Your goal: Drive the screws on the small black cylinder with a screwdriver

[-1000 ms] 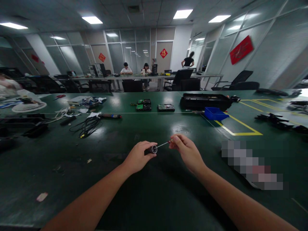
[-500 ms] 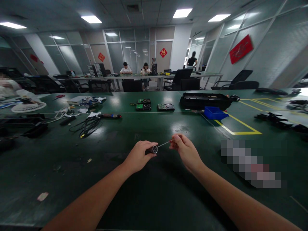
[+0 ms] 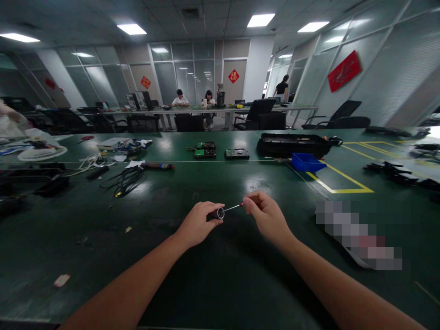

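Observation:
My left hand [image 3: 197, 224] is closed round a dark cylindrical part [image 3: 216, 214] with a pale ring at its right-hand end. That ringed end faces my right hand [image 3: 266, 214], which grips a screwdriver [image 3: 241, 205] by its handle. Part of the handle is hidden by my fingers. The thin metal shaft points left, and its tip meets the open end of the cylinder; how deep it goes I cannot tell. Both hands are above the green table [image 3: 220, 284].
Circuit boards [image 3: 205, 150] and a hard drive [image 3: 237, 153] lie farther back. A black housing [image 3: 294, 145] and a blue bin [image 3: 308, 162] stand right of them. A coiled cable [image 3: 125, 179] and an electric screwdriver [image 3: 158, 166] lie left. A blurred-out object [image 3: 357, 236] is at right.
My right hand has shifted its grip and turned slightly round the screwdriver handle. The left hand and the cylinder stay nearly in place. A distant standing person has moved right.

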Tool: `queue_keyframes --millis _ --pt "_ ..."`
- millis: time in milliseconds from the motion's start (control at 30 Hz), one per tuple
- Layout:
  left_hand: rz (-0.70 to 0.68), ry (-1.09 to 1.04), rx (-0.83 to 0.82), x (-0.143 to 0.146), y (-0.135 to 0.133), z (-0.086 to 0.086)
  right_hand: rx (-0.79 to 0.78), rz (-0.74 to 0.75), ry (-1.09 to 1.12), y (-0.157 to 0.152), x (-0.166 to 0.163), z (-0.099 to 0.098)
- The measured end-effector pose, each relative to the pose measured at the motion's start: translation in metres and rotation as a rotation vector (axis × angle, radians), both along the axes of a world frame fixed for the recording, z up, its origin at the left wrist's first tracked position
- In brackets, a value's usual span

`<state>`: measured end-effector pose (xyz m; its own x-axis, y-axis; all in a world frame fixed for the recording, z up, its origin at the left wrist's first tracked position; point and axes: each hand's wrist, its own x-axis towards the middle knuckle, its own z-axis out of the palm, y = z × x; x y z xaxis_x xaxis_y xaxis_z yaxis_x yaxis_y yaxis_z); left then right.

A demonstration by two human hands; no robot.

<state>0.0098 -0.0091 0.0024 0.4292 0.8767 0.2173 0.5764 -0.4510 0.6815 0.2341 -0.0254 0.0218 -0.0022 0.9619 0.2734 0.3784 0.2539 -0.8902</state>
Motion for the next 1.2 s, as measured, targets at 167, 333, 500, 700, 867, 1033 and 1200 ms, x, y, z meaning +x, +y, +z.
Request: queue_keyframes --millis 167,333,500,700,867,1033,1200 --pt "0.019 -0.008 -0.017 0.0 0.001 0.001 -0.008 0.081 0.003 0.002 0.001 -0.008" --pt "0.017 -0.016 -0.025 -0.001 0.002 0.0 -0.06 0.026 -0.06 0.001 0.0 -0.005" --pt "0.017 -0.017 -0.024 -0.002 0.002 0.001 -0.056 0.069 0.039 0.002 0.0 -0.006" --pt "0.001 0.012 -0.021 -0.001 0.001 0.001 -0.061 0.032 0.053 0.005 0.0 -0.012" --pt "0.005 -0.01 -0.009 -0.001 0.002 -0.003 -0.104 0.044 0.365 0.005 -0.005 -0.01" --pt "-0.052 -0.034 0.065 -0.004 0.005 -0.006 -0.254 0.03 0.697 0.013 -0.004 -0.016" --pt "-0.027 -0.004 0.063 -0.005 0.007 -0.005 -0.345 -0.035 0.813 0.024 0.003 -0.027"
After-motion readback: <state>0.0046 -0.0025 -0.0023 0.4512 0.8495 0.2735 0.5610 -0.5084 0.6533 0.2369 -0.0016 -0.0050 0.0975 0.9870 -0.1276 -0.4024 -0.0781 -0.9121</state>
